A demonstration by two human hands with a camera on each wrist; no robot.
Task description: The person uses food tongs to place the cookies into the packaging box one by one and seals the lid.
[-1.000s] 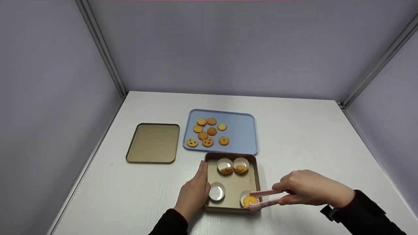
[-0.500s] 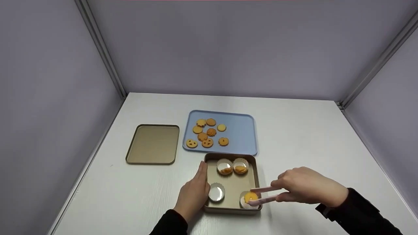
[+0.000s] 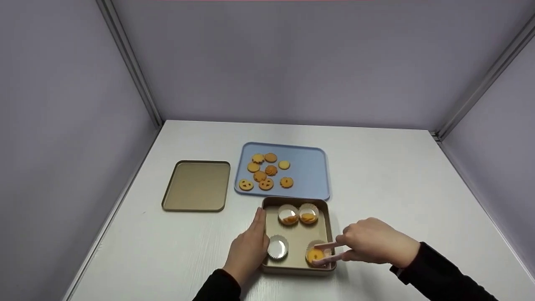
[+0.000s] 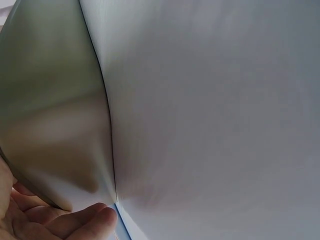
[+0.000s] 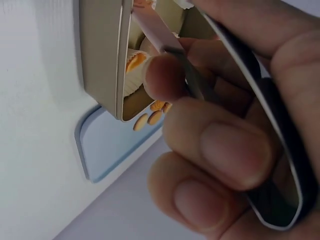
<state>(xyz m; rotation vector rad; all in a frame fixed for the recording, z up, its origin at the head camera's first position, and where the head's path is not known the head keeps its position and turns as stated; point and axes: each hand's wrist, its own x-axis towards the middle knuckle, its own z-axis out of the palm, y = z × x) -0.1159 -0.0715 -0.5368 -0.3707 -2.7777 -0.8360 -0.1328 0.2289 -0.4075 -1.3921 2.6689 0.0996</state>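
My left hand (image 3: 246, 246) lies along the left wall of a gold square baking tin (image 3: 297, 269), fingers straight; the left wrist view shows its fingertips (image 4: 102, 220) by the tin's side. My right hand (image 3: 374, 240) grips tongs (image 3: 330, 260) with pink tips and a metal, dark-backed handle (image 5: 260, 95). The tips reach over the tin's right wall and sit either side of a yellow cookie (image 3: 314, 254) at a fluted paper cup (image 3: 317, 242) in the near right corner. At near left is a bare cup (image 3: 278, 247). Two far cups (image 3: 288, 211) contain cookies.
Behind the tin, close to its far wall, a blue tray (image 3: 309, 171) carries several assorted cookies (image 3: 266, 184) on its left half. A shallow gold square pan (image 3: 195, 186) lies to the left. Grey panels (image 3: 292, 62) enclose the white table (image 3: 376, 167).
The tongs' tips and the cookie rise slightly to the right, then shift left and down within the near right cup. My right hand moves left; the left hand and tin stay put.
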